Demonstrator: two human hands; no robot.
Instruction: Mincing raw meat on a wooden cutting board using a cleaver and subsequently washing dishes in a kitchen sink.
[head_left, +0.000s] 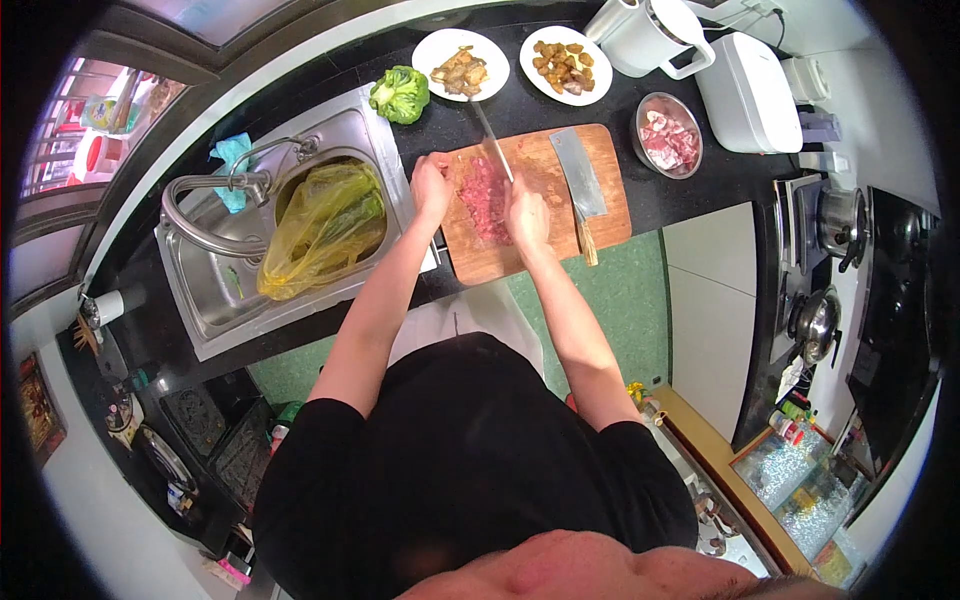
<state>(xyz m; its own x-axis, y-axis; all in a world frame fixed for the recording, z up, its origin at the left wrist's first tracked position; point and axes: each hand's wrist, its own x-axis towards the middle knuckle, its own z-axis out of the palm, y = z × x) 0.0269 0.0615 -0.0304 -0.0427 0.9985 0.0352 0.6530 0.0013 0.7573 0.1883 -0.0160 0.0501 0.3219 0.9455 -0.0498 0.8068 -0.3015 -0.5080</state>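
Note:
My right hand (528, 217) grips a knife (491, 135), its narrow blade seen nearly edge-on and pointing away from me. Under and beside it, finely chopped raw meat (484, 199) covers the left part of a wooden cutting board (536, 195). At the board's left edge is my left hand (433, 186), fingers curled; whether it grips the edge is hard to see. A cleaver (579, 169) with a broad metal blade lies flat on the board's right side, its pale handle (587, 241) jutting over the near edge.
Beyond the board stand two white plates of food (427, 75) (531, 81), and broccoli (400, 94). To the right are a metal bowl of raw meat (669, 136), a white kettle (645, 37) and a white appliance (750, 94). At left, a yellow plastic bag (319, 232) with greens fills one sink basin (386, 247).

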